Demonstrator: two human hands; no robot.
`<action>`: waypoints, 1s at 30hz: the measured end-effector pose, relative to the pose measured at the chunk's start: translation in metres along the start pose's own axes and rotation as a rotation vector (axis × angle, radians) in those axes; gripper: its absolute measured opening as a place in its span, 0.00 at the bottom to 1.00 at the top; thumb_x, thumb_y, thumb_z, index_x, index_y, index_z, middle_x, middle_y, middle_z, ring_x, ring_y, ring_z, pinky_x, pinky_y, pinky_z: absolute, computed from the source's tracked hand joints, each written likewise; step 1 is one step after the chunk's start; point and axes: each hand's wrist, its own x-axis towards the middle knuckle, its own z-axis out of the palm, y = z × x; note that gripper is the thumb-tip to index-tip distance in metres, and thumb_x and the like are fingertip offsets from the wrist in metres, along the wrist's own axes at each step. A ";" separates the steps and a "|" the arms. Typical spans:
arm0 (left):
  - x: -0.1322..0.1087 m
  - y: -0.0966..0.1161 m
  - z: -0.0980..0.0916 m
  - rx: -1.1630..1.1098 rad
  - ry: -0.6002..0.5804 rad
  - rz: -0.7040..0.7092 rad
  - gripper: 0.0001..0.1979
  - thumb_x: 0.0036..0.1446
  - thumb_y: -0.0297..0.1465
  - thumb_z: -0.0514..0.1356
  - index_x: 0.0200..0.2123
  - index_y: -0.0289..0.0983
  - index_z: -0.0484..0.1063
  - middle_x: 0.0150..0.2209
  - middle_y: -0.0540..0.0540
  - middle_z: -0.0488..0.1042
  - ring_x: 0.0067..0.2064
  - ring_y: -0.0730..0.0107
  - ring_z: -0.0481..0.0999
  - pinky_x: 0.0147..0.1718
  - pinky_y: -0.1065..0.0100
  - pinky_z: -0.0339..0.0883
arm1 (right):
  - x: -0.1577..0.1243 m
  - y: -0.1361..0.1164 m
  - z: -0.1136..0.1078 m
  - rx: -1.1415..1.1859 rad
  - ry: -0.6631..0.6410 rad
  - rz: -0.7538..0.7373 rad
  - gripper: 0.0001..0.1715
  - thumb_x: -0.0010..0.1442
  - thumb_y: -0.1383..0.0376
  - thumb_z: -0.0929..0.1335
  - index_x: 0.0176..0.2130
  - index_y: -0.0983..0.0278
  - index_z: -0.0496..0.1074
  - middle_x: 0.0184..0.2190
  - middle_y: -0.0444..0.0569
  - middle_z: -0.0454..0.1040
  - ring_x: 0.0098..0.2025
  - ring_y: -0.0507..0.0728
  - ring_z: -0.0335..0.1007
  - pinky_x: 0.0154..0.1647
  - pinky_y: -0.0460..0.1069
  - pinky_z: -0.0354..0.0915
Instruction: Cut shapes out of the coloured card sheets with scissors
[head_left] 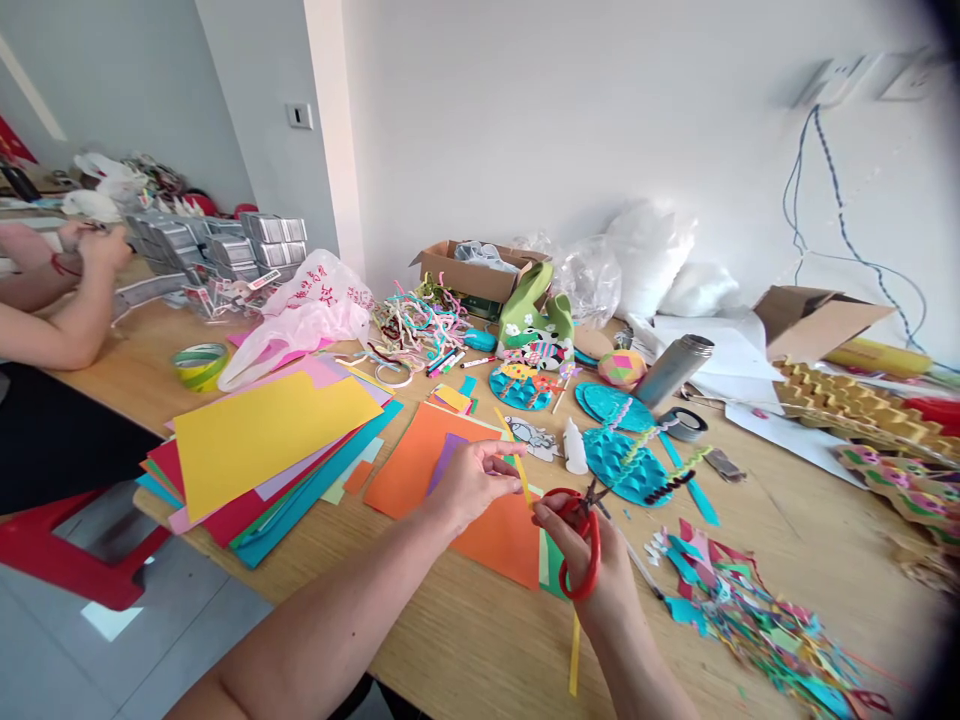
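Observation:
My left hand [474, 482] is closed with its fingertips at a narrow yellow paper strip [523, 478], which slants from above those fingers down to my right thumb. My right hand [604, 580] grips scissors [594, 565] with red handles, their blades pointing away to the right. Another length of yellow strip hangs below the right hand; whether it is the same piece is hidden. Under both hands lie orange paper sheets [495, 540] and a purple piece [444, 462]. A small white bottle [575, 447] and a paper fish drawing [531, 437] lie just beyond.
Coloured paper [277, 435] is stacked at left, by a tape roll [201, 367]. Blue painted egg-tray discs [626, 465], a steel flask [675, 370] and black tape [686, 424] stand right. Paper scraps [772, 630] cover the near right. Another person's arm [67, 300] rests far left.

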 end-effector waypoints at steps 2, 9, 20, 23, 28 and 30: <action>-0.001 -0.001 0.002 -0.010 -0.020 -0.008 0.22 0.39 0.22 0.66 0.43 0.36 0.79 0.24 0.51 0.75 0.28 0.74 0.74 0.36 0.69 0.68 | -0.001 0.000 0.001 0.025 0.005 0.015 0.18 0.49 0.53 0.75 0.29 0.62 0.70 0.26 0.44 0.71 0.32 0.56 0.66 0.30 0.47 0.58; -0.003 0.001 0.002 -0.021 -0.060 -0.020 0.22 0.43 0.28 0.67 0.46 0.34 0.78 0.20 0.52 0.73 0.26 0.72 0.75 0.37 0.65 0.69 | 0.000 0.001 0.004 0.044 0.010 0.032 0.16 0.47 0.57 0.75 0.28 0.62 0.69 0.25 0.44 0.70 0.30 0.55 0.64 0.28 0.47 0.56; -0.003 0.002 0.002 0.037 -0.009 -0.003 0.25 0.40 0.22 0.66 0.46 0.34 0.78 0.20 0.54 0.72 0.26 0.74 0.73 0.34 0.69 0.69 | 0.000 0.004 0.002 -0.161 -0.070 -0.003 0.24 0.52 0.45 0.71 0.29 0.63 0.67 0.24 0.46 0.71 0.30 0.57 0.69 0.30 0.48 0.61; -0.002 0.005 0.000 0.028 0.009 0.003 0.24 0.41 0.22 0.66 0.46 0.34 0.77 0.20 0.55 0.71 0.26 0.74 0.73 0.34 0.68 0.70 | -0.002 -0.001 0.003 -0.211 -0.189 0.042 0.31 0.55 0.38 0.65 0.28 0.64 0.67 0.25 0.50 0.73 0.27 0.57 0.70 0.29 0.49 0.63; -0.001 0.010 -0.004 0.011 0.023 0.004 0.25 0.41 0.21 0.64 0.48 0.34 0.77 0.21 0.54 0.72 0.26 0.75 0.74 0.33 0.69 0.71 | -0.007 0.001 0.007 -0.275 -0.354 0.109 0.37 0.56 0.34 0.59 0.23 0.64 0.66 0.19 0.49 0.71 0.19 0.54 0.68 0.22 0.47 0.60; -0.001 0.010 -0.004 0.009 0.024 0.001 0.26 0.41 0.21 0.64 0.48 0.34 0.77 0.22 0.54 0.73 0.26 0.74 0.75 0.32 0.69 0.71 | -0.008 0.003 0.007 -0.316 -0.383 0.108 0.38 0.57 0.34 0.58 0.23 0.65 0.66 0.18 0.48 0.71 0.18 0.53 0.68 0.21 0.46 0.59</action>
